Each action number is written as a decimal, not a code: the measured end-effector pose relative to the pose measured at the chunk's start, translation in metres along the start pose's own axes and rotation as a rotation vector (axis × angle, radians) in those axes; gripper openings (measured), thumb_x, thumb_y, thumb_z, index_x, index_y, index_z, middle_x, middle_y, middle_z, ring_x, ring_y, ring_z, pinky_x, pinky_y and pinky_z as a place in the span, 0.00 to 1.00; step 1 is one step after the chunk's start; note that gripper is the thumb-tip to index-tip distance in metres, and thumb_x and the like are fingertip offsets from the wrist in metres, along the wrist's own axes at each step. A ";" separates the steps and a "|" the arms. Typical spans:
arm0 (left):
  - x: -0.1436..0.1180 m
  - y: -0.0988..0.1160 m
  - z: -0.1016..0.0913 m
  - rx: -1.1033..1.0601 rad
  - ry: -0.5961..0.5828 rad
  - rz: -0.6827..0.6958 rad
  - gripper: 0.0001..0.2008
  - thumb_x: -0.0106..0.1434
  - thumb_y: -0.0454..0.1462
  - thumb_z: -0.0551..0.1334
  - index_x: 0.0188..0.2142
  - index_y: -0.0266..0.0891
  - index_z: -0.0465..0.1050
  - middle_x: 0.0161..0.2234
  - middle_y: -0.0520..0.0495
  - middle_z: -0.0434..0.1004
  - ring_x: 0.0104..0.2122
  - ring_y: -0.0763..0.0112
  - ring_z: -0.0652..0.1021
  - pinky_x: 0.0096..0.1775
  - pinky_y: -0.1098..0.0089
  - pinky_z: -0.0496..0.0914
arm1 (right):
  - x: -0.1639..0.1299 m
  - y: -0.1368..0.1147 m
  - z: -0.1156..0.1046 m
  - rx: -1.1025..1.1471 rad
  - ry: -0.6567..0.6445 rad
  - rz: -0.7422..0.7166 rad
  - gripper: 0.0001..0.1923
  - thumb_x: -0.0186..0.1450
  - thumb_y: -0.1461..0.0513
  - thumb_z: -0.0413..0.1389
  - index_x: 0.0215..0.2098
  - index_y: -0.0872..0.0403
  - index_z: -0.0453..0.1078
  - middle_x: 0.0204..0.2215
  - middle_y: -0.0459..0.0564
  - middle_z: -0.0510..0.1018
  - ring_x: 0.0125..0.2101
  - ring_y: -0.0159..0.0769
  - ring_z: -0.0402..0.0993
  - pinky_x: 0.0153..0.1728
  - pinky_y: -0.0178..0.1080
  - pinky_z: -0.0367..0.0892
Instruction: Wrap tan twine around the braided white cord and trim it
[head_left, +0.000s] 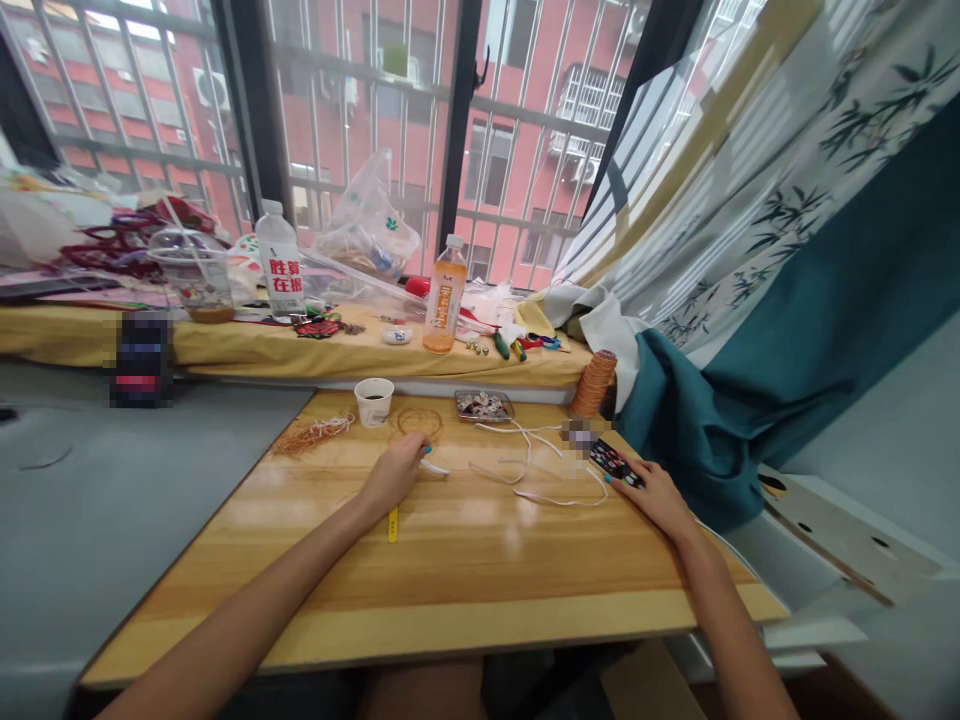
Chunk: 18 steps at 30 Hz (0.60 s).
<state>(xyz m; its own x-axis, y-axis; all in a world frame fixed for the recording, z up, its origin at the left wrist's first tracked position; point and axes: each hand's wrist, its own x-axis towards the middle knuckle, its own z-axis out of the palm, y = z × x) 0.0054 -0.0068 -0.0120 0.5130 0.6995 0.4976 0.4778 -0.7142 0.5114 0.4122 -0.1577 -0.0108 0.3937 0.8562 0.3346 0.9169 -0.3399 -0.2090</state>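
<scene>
My left hand [396,472] rests over the table with its fingers closed in a pinch, and a short piece of white cord [436,468] sticks out from the fingertips. Under that wrist lies a slim yellow tool [392,526], partly covered. My right hand [658,497] grips the near end of a dark phone [616,462] with a colourful pattern, thumb and fingers on either side; the far end is blurred. Loose white cords [559,498] curve across the wood between the hands. A coil of thin brown cord [420,424] lies just beyond my left hand.
On the wooden table [480,580] stand a paper cup [374,402], a clear tray of small pieces [484,406] and a brown thread spool [595,384]. Brown and white cord scraps [315,434] lie left. The windowsill behind holds an orange drink bottle [445,300], a clear bottle [279,262] and scissors [517,348].
</scene>
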 end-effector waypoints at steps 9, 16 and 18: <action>-0.001 0.002 -0.002 -0.020 0.001 0.002 0.08 0.59 0.33 0.46 0.31 0.36 0.63 0.29 0.47 0.67 0.30 0.70 0.68 0.32 0.71 0.61 | 0.001 0.001 0.000 0.101 0.017 -0.074 0.22 0.54 0.50 0.49 0.42 0.51 0.67 0.41 0.51 0.70 0.43 0.42 0.64 0.46 0.42 0.58; -0.001 0.004 -0.002 -0.006 0.004 -0.006 0.08 0.59 0.32 0.47 0.30 0.36 0.63 0.28 0.48 0.68 0.29 0.70 0.68 0.31 0.72 0.61 | 0.001 0.001 0.000 0.088 0.037 -0.015 0.35 0.53 0.48 0.49 0.56 0.51 0.50 0.42 0.53 0.69 0.42 0.45 0.66 0.40 0.44 0.61; -0.001 0.003 -0.002 -0.004 0.006 -0.007 0.08 0.59 0.32 0.47 0.30 0.36 0.63 0.28 0.48 0.68 0.29 0.70 0.68 0.31 0.72 0.61 | 0.000 0.001 0.001 0.082 0.029 -0.014 0.36 0.54 0.48 0.48 0.57 0.51 0.47 0.42 0.53 0.69 0.42 0.45 0.66 0.40 0.44 0.60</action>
<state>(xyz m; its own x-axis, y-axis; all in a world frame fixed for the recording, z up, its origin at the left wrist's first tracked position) 0.0052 -0.0100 -0.0095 0.5052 0.7047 0.4982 0.4785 -0.7092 0.5178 0.4134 -0.1574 -0.0116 0.3836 0.8486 0.3643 0.9145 -0.2940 -0.2779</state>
